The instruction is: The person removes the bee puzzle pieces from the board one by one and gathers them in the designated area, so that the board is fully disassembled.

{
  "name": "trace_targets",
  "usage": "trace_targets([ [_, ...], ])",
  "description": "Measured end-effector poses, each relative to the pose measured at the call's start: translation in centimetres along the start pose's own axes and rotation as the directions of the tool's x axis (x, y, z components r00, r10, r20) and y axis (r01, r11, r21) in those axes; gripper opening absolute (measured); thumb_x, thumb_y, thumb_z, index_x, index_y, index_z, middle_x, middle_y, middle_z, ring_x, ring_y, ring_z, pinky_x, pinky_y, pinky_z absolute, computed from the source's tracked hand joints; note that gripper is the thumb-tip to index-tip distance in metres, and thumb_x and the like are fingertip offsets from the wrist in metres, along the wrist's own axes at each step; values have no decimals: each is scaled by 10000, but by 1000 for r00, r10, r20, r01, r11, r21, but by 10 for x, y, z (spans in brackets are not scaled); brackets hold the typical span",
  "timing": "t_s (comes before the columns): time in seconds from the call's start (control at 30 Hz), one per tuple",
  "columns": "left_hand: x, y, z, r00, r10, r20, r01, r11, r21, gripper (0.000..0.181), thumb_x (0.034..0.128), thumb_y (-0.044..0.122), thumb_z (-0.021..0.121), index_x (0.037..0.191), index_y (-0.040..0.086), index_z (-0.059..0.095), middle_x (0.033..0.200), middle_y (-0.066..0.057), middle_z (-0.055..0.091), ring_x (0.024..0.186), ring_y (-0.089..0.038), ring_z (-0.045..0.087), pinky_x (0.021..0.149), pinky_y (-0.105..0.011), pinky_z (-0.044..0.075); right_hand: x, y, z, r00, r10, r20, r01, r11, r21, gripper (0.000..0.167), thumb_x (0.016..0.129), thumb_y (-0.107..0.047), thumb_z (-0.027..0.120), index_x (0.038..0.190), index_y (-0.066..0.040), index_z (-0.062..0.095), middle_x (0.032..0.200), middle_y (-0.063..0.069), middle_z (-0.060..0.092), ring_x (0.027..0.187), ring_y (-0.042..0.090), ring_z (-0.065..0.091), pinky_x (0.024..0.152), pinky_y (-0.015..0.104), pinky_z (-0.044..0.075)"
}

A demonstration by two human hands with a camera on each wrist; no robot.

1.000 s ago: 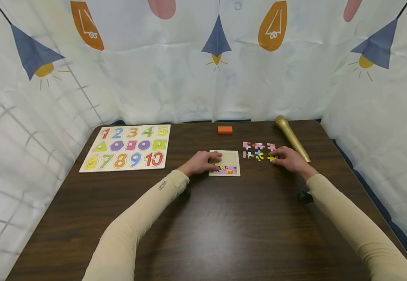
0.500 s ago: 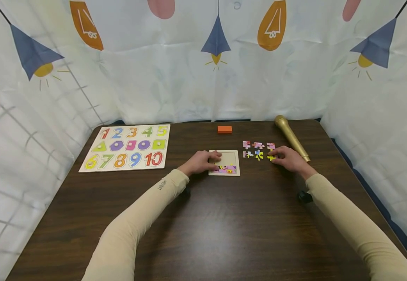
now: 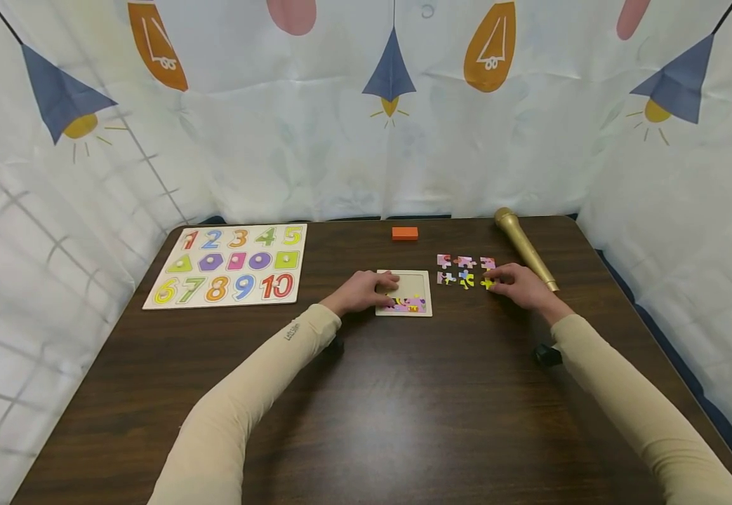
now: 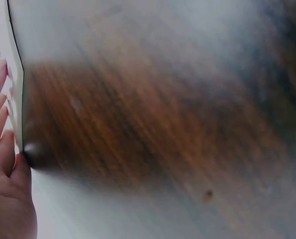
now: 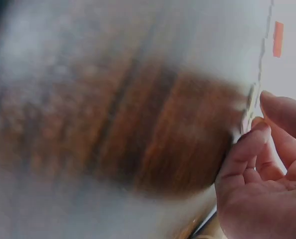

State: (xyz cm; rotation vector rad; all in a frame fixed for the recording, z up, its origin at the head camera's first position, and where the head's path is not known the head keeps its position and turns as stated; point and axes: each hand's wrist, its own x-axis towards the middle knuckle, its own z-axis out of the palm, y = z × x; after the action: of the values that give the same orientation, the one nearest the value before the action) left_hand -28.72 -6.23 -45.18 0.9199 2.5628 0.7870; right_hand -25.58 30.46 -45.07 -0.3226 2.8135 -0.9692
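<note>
My left hand (image 3: 363, 291) rests over the left side of a small pale puzzle tray (image 3: 429, 287), thumb low and fingers higher up. In the left wrist view, that hand's fingers (image 4: 3, 149) lie along the tray's edge. Joined pink and yellow pieces (image 3: 413, 304) fill the tray's lower part; its upper part is bare. To the right, my right hand (image 3: 520, 286) pinches a yellow puzzle piece (image 3: 487, 283) at the table surface, partly hidden by the fingertips. Other loose pieces (image 3: 465, 262) lie beside it in two rows.
A number-and-shape board (image 3: 248, 249) lies at the left. An orange block (image 3: 405, 233) sits near the back edge of the dark wooden table (image 3: 366, 421). Behind the right hand lies a gold microphone-shaped object (image 3: 523, 245). A patterned curtain (image 3: 315, 140) surrounds the table.
The yellow piece at my right fingertips has shifted and turned very slightly. My left hand and the tray have stayed in place.
</note>
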Motion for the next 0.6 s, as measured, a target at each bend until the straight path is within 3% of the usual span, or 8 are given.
trace_targets([
  [0.13,-1,0,-2,1000,2,4,-2,1000,-12,395,890,225,729,1257,89,678,1414,-25,547,1392,-168,390,1139,-374,297,1,2,-4,996,84,23,-86,993,85,369,973,-158,611,1304,6,597,1371,252,492,1226,384,453,983,544,392],
  [0.3,-3,-3,-8,1000,14,-5,-14,999,-29,403,898,227,721,1274,94,666,1437,4,520,1399,-142,370,1138,-351,297,3,-12,-10,988,150,42,-155,975,158,409,996,-205,577,1369,-39,549,1330,226,508,989,308,523,851,416,421],
  [0.43,-7,-9,-14,999,35,-3,-35,999,-22,437,896,226,722,1299,77,644,1442,-19,513,1403,-174,368,1132,-376,308,5,-31,-11,992,122,19,-123,973,193,400,999,-207,572,1360,-37,552,1215,207,535,812,316,532,722,366,417],
  [0.6,-16,-19,-19,1000,21,10,-21,1000,-13,475,887,265,733,1316,87,631,1460,-23,491,1402,-179,370,1135,-386,302,5,-61,0,997,71,35,-77,971,227,404,990,-231,590,1344,-39,569,1278,181,544,898,331,511,714,366,449],
])
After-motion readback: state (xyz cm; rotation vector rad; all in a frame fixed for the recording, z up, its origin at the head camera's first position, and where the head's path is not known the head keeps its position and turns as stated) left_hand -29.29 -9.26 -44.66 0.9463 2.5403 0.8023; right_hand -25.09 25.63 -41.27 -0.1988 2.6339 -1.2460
